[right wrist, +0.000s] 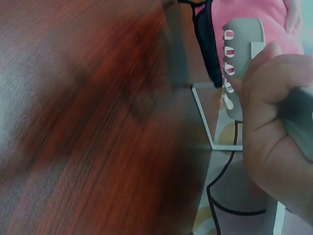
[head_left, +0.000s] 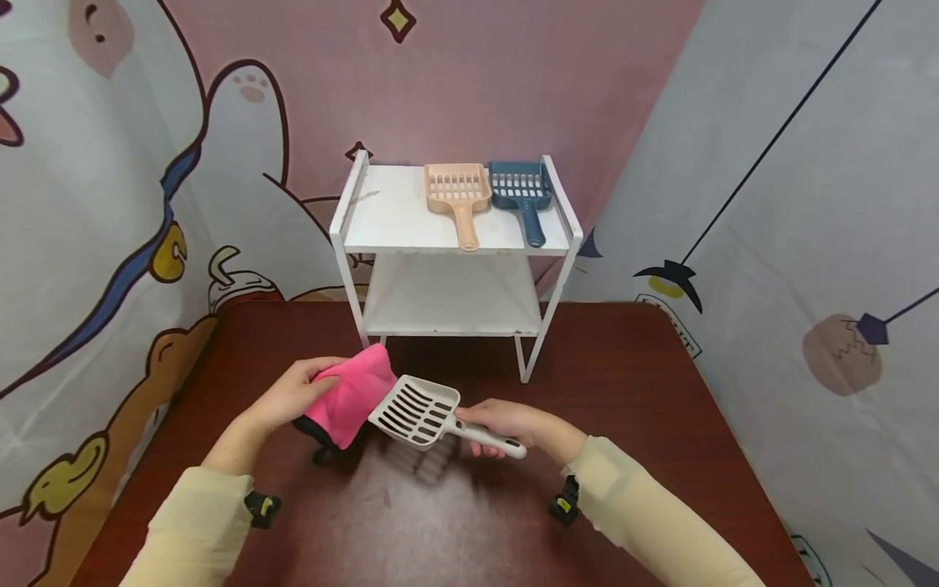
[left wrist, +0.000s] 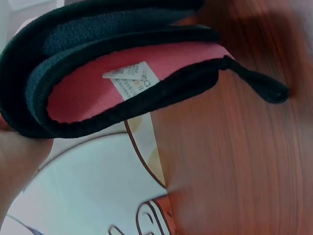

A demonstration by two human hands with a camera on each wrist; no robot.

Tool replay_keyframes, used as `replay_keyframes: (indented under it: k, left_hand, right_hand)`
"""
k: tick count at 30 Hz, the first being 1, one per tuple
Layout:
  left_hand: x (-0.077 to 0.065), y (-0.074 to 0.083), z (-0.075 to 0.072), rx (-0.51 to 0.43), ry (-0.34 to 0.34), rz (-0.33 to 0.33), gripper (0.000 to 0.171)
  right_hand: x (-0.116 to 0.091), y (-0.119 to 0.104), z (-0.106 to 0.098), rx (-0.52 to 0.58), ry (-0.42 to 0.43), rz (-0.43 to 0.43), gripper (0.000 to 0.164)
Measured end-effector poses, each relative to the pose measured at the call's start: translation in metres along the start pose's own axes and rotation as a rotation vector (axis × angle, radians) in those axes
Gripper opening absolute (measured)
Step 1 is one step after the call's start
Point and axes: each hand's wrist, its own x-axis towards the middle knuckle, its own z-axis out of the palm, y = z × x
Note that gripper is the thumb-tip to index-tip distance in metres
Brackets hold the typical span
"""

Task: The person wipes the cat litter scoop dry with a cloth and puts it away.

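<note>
In the head view my left hand (head_left: pixel 288 397) holds a folded pink cloth (head_left: pixel 355 395) with dark edging, thumb lying on top. The left wrist view shows the cloth's dark layered folds, a white label (left wrist: pixel 128 84) and a black hanging loop (left wrist: pixel 266 89). My right hand (head_left: pixel 509 419) grips a pale grey litter scoop (head_left: pixel 444 425) by its handle, slotted head towards the left. The scoop's far edge meets or overlaps the cloth; actual contact cannot be told. Both are above the brown table (head_left: pixel 411 538). In the right wrist view, fingers wrap the handle.
Behind the hands stands a white two-tier shelf (head_left: pixel 447 293). On its top lie a peach litter scoop (head_left: pixel 464 224) and a dark blue litter scoop (head_left: pixel 530 220), handles towards me. Cartoon-printed walls (head_left: pixel 513 73) enclose the table's back and sides.
</note>
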Motion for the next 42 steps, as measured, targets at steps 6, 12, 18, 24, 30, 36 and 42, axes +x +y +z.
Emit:
replay_keyframes:
  k: [6, 12, 18, 24, 30, 36, 42]
  left_hand:
    - [0.010, 0.012, 0.022, 0.006, -0.138, 0.097, 0.033]
    - [0.017, 0.023, 0.044, 0.060, -0.267, 0.189, 0.030]
    - [0.021, 0.029, 0.058, 0.157, -0.387, 0.276, 0.029]
    - [0.021, 0.032, 0.062, 0.268, -0.457, 0.252, 0.029]
    - [0.022, 0.036, 0.065, 0.416, -0.500, 0.270, 0.027]
    - [0.022, 0.030, 0.062, 0.497, -0.469, 0.337, 0.028]
    - [0.022, 0.032, 0.050, 0.483, -0.399, 0.309, 0.029]
  right_hand:
    - [0.003, -0.005, 0.008, 0.006, 0.000, 0.029, 0.036]
    - [0.004, -0.007, 0.007, 0.018, -0.001, 0.043, 0.036]
    - [0.003, -0.010, 0.004, 0.085, -0.020, 0.040, 0.037]
    - [0.001, -0.014, 0.003, 0.119, -0.043, 0.008, 0.039]
    - [0.002, -0.010, 0.003, 0.114, -0.049, -0.013, 0.039]
    - [0.000, -0.007, 0.002, 0.123, -0.047, -0.017, 0.036]
    - [-0.001, -0.011, -0.004, 0.124, -0.059, -0.037, 0.037]
